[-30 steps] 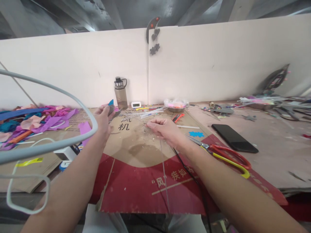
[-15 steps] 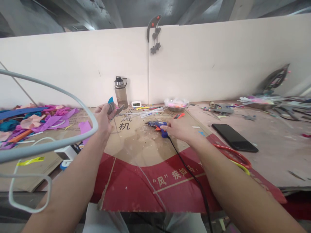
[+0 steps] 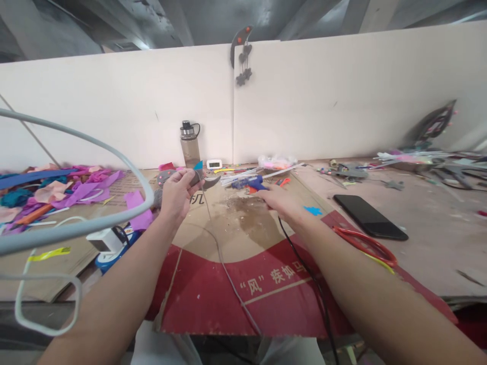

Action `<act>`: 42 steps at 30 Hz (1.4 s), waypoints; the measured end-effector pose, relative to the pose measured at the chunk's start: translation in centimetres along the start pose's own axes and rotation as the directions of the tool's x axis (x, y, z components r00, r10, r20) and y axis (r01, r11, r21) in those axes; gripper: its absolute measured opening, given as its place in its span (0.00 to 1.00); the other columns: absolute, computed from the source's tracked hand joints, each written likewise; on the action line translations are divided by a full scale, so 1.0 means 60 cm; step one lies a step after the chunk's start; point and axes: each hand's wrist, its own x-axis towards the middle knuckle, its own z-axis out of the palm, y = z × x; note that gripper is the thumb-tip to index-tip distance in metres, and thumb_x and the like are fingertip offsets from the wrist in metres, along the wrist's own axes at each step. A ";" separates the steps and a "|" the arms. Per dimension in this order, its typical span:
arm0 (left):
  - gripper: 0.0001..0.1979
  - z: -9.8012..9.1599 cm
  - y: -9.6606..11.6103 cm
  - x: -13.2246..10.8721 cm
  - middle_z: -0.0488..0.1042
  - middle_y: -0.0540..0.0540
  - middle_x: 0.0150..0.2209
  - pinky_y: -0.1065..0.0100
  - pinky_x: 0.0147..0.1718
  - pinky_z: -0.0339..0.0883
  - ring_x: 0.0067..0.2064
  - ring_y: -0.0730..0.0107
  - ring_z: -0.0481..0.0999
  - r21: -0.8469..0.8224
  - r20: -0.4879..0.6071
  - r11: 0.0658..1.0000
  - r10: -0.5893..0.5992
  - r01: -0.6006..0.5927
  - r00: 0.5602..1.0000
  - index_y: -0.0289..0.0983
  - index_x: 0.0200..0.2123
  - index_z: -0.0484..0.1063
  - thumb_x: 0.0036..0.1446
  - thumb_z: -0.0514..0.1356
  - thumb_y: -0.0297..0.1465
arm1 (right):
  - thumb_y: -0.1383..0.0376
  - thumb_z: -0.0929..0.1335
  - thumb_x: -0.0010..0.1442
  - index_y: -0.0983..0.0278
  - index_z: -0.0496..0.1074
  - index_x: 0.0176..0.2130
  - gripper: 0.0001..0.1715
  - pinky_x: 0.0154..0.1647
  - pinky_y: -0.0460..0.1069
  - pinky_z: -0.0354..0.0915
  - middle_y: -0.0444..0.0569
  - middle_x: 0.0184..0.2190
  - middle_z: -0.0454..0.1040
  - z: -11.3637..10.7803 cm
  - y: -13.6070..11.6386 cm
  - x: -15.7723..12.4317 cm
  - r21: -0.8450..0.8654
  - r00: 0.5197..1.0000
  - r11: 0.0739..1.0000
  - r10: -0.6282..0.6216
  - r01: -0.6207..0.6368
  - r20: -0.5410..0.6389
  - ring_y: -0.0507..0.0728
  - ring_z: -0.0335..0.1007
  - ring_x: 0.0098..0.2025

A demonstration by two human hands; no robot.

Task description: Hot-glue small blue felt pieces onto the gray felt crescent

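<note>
My left hand (image 3: 178,191) pinches a dark grey crescent-shaped piece (image 3: 212,183), whose curved tip juts out to the right of the fingers. A small blue piece (image 3: 198,165) stands above my fingertips. From the same grip a thin grey cord (image 3: 220,251) runs down across the cardboard towards my lap. My right hand (image 3: 280,202) is closed around the handle of a blue hot glue gun (image 3: 247,182), its nozzle pointing left towards my left hand. A whitish stick sticks out behind the gun. Its black cable (image 3: 304,274) trails to the table's front edge.
A red and tan cardboard sheet (image 3: 205,299) covers the middle. Scissors (image 3: 365,243) and a black phone (image 3: 369,217) lie at right. Left are coloured scraps (image 3: 79,190) and a white charger (image 3: 104,239). A bottle (image 3: 190,147) stands against the white partition (image 3: 114,101).
My left hand has moved right with the grey piece, nearer the glue gun. The gun has risen slightly and turned. A blue cut-out beside my right forearm shows more fully.
</note>
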 end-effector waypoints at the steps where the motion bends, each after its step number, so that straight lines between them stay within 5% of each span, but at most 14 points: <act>1: 0.07 0.000 0.001 0.000 0.78 0.43 0.33 0.64 0.40 0.73 0.40 0.64 0.79 -0.002 0.002 1.000 -0.001 0.001 1.000 0.34 0.28 0.71 0.47 0.65 0.31 | 0.65 0.64 0.49 0.62 0.66 0.29 0.04 0.23 0.48 0.61 0.44 0.22 0.65 -0.002 -0.007 -0.003 0.080 0.999 0.997 -0.004 0.008 -0.043 0.53 0.63 0.23; 4: 0.07 0.000 0.002 -0.001 0.78 0.43 0.33 0.64 0.40 0.73 0.39 0.65 0.79 -0.012 0.001 1.000 -0.006 0.006 1.000 0.33 0.29 0.71 0.48 0.64 0.31 | 0.68 0.66 0.45 0.60 0.63 0.34 0.12 0.25 0.46 0.63 0.42 0.29 0.65 -0.003 -0.037 -0.023 0.403 0.990 0.910 -0.048 0.097 -0.130 0.50 0.61 0.25; 7: 0.07 0.001 0.001 -0.003 0.78 0.44 0.33 0.63 0.41 0.72 0.39 0.66 0.79 -0.021 -0.006 1.000 -0.018 0.018 1.000 0.33 0.29 0.71 0.48 0.64 0.30 | 0.70 0.66 0.43 0.60 0.62 0.35 0.16 0.20 0.44 0.58 0.40 0.26 0.64 0.002 -0.068 -0.050 0.643 0.991 0.759 -0.133 0.100 0.003 0.48 0.58 0.22; 11: 0.08 0.001 0.000 -0.004 0.78 0.44 0.33 0.62 0.41 0.73 0.39 0.64 0.79 -0.046 -0.011 0.998 -0.043 0.042 0.999 0.33 0.28 0.70 0.47 0.65 0.30 | 0.68 0.65 0.47 0.61 0.61 0.37 0.14 0.16 0.43 0.51 0.39 0.23 0.63 0.008 -0.089 -0.073 0.741 0.961 0.666 -0.252 0.088 0.113 0.48 0.54 0.20; 18: 0.09 0.007 -0.002 -0.008 0.78 0.43 0.34 0.64 0.41 0.72 0.39 0.65 0.78 -0.030 0.044 0.998 -0.048 0.050 0.998 0.33 0.29 0.71 0.47 0.66 0.31 | 0.66 0.64 0.56 0.58 0.59 0.47 0.18 0.25 0.48 0.62 0.42 0.28 0.68 0.014 -0.081 -0.080 0.477 0.906 0.790 -0.423 0.385 -0.029 0.51 0.61 0.26; 24: 0.09 0.010 -0.010 -0.009 0.77 0.46 0.34 0.63 0.43 0.72 0.40 0.67 0.77 -0.034 0.081 0.998 -0.046 0.049 0.996 0.34 0.29 0.73 0.45 0.67 0.31 | 0.69 0.62 0.59 0.61 0.60 0.50 0.18 0.45 0.55 0.64 0.50 0.41 0.70 0.016 -0.081 -0.089 0.146 0.785 0.772 -0.615 0.619 -0.077 0.57 0.66 0.41; 42: 0.08 0.023 -0.008 -0.020 0.74 0.50 0.31 0.61 0.44 0.72 0.34 0.74 0.75 -0.035 0.043 0.997 -0.062 0.064 0.997 0.34 0.28 0.73 0.44 0.68 0.30 | 0.70 0.61 0.58 0.61 0.62 0.46 0.14 0.42 0.56 0.64 0.52 0.40 0.71 0.024 -0.084 -0.097 0.005 0.795 0.795 -0.607 0.607 -0.019 0.60 0.67 0.41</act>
